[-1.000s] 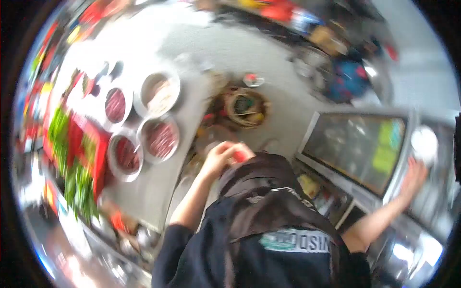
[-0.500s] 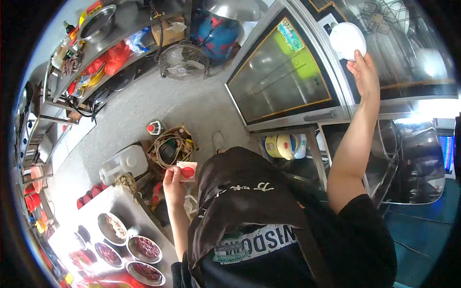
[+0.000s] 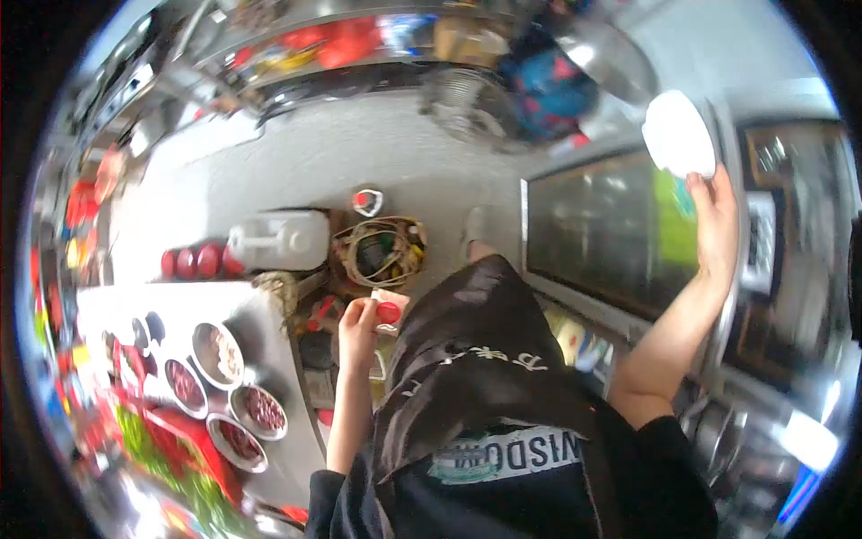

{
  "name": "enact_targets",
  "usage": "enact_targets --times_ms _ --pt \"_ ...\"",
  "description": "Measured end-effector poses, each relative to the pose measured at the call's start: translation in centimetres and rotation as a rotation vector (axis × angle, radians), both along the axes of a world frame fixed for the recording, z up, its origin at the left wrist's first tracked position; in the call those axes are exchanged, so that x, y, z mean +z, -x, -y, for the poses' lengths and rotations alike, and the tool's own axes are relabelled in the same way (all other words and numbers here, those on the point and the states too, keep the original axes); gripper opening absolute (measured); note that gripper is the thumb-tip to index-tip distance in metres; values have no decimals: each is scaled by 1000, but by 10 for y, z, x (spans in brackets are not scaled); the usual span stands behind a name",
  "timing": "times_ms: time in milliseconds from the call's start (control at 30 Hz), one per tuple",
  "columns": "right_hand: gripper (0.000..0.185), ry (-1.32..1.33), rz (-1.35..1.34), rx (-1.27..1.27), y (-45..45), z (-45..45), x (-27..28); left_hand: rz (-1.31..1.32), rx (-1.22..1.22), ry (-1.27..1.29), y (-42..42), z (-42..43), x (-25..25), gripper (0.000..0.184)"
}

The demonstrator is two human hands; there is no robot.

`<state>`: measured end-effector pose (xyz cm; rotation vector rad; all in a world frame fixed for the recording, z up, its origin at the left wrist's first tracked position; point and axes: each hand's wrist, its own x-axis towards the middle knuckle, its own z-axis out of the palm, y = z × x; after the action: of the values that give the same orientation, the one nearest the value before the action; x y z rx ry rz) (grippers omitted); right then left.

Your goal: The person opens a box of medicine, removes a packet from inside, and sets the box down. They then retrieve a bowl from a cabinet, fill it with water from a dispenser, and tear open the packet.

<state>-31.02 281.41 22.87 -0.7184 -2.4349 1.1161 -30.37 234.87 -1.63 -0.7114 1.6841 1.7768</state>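
Observation:
Between the fingers of my left hand (image 3: 357,331) is a small pale packet (image 3: 389,312) with a red round mark, held low beside my dark apron. My right hand (image 3: 712,216) reaches out to the right, its fingers pinching the lower edge of a white round dish (image 3: 679,135). The dish is in the air near the top of a glass-doored steel cabinet (image 3: 611,229). Whether the dish holds anything cannot be told.
At the left, a table (image 3: 278,359) bears several metal bowls of meat and a red basket (image 3: 193,440) with greens. A plastic jug (image 3: 283,241) and a box of coiled rope (image 3: 382,254) are ahead. Behind stands a fan (image 3: 467,103).
The view has swung about. My right hand, with the white dish, has come away from the glass counter and is beside the cabinet door. My left hand still holds the packet.

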Motion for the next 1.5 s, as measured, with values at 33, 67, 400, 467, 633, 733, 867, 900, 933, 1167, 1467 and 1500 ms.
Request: enact_targets --times_ms 33,67,400,467,633,733,867,900,933,1167,1467,1500 --pt "21 -9 42 47 28 3 -11 -5 71 -29 5 -3 -13 15" --pt "19 -35 62 129 55 -4 -29 -17 136 -64 14 -10 -22 15" --pt "25 -169 101 713 268 -11 -97 -9 396 -163 148 -160 -16 15" --pt "23 -271 53 847 301 -3 -98 -4 344 -85 170 -178 -9 14" --pt "21 -312 -1 1107 380 48 -120 -35 462 -92 216 -166 3 13" --pt "17 -351 16 1306 428 102 -131 -38 636 -114 240 -143 8 14" --pt "16 -389 49 1581 495 188 -157 -78 775 -83 285 -91 -16 15" --pt "17 -427 50 1664 513 212 -166 -88 810 -116 302 -75 -27 17" --pt "17 -477 59 1727 531 234 -173 -98 826 -162 321 -56 -33 19" --pt "21 -646 86 2122 650 415 -199 -294 1061 16 415 119 -8 13" --pt "12 -472 -141 2342 757 696 -210 -248 1481 178 477 286 -4 15" --pt "13 -452 -189 2390 768 733 -211 -231 1580 140 487 302 -9 14"
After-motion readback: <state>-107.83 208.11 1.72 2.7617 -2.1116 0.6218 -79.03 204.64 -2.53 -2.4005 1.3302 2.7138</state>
